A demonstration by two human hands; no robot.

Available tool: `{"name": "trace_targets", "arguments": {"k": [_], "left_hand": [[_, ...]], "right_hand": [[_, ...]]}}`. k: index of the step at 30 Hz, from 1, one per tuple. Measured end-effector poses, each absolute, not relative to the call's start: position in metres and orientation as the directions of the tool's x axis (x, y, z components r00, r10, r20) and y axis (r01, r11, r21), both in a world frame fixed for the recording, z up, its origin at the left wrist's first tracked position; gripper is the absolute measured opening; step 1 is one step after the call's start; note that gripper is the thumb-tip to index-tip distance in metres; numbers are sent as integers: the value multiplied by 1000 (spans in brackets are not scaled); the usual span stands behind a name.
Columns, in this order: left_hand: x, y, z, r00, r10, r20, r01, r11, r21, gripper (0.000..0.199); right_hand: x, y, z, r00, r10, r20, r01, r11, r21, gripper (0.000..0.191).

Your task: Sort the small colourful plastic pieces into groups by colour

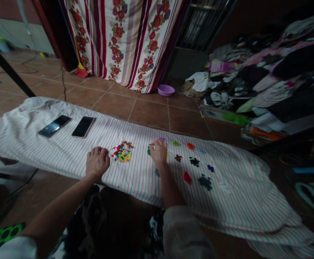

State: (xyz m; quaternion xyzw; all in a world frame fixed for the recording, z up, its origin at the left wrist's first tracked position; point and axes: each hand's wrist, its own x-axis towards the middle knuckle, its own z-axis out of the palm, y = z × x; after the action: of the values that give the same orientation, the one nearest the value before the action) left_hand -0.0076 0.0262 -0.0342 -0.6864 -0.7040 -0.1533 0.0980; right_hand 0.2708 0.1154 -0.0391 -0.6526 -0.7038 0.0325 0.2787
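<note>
A mixed pile of small colourful pieces [123, 151], too small to name, lies on the striped cloth [135, 180]. My left hand [97, 160] rests on the cloth at the pile's left edge, fingers loosely bent and slightly apart. Right of the pile, my right hand [159, 151] is closed in a pinch beside a small green group [148, 150]; anything between its fingertips is hidden. Around that hand lie single-colour groups: purple [160, 139], lime [176, 143], orange [190, 145], brown [178, 158], black [194, 162], red [187, 177] and dark grey [205, 182]. A yellow group is partly covered by my right hand.
Two phones [54, 126] lie on the cloth's left part. Beyond are a tiled floor, a floral curtain [130, 43], a purple basin [166, 90] and a red broom [81, 72]. Heaped clothes [276, 72] and boxes stand at the right.
</note>
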Motion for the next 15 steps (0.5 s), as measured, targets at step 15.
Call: {"name": "trace_targets", "arguments": {"k": [15], "left_hand": [[-8,27,-35,-35,934,356,998,17,53,22]], "right_hand": [[281,113,-46,-15,957,291,918,128,-376,16]]}}
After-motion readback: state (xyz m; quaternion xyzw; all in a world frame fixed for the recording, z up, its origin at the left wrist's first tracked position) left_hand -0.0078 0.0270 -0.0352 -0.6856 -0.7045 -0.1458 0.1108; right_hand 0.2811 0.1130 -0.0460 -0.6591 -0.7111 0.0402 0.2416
